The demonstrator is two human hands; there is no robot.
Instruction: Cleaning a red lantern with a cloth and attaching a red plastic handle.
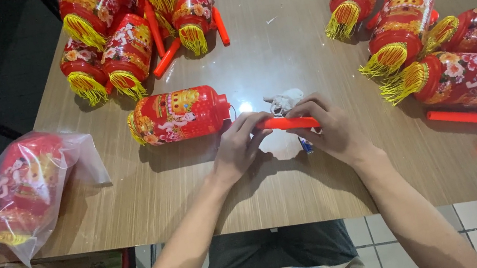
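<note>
Red handle stick [288, 123] pinched between left hand [239, 149] and right hand [329, 130] fingers; clear bag [29, 187] holds lantern.

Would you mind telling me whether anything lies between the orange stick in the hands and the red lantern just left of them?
Nothing visible does. Both the left hand and right hand hold the orange stick, and its left end nearly meets the lantern cap, with only bare table between.
</note>
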